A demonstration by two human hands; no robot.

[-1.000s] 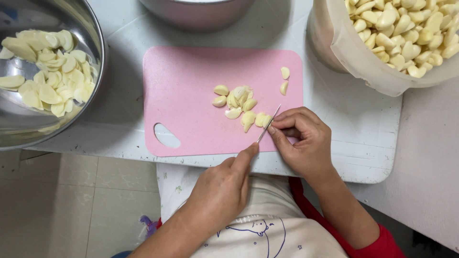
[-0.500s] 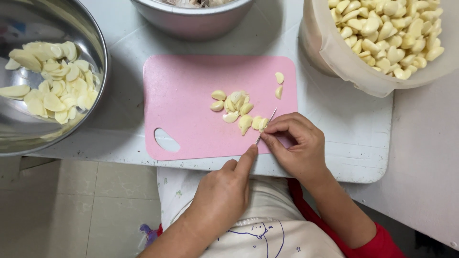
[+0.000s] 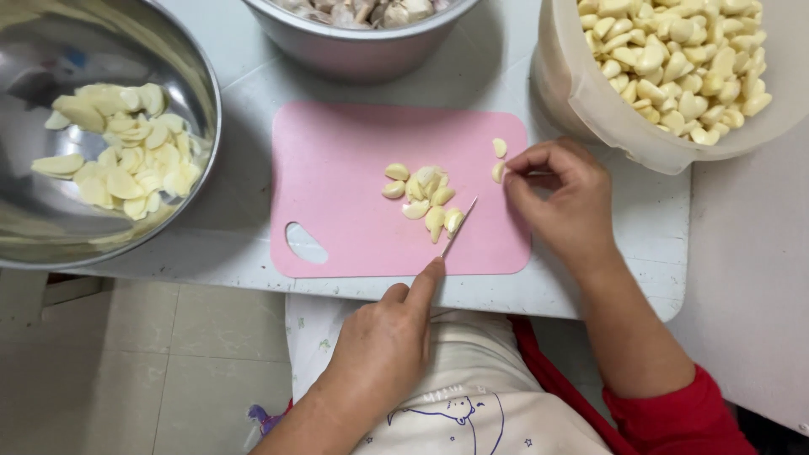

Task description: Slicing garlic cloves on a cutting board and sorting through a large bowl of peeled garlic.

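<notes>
Gripping a small knife, the left hand lies at the near edge of the pink cutting board, forefinger stretched along the blade, whose tip rests beside a heap of sliced garlic at the board's middle; the right hand pinches a garlic clove at the board's right edge, one more clove just above it; a steel bowl of slices stands left of the board; a tub of peeled cloves stands to its upper right.
</notes>
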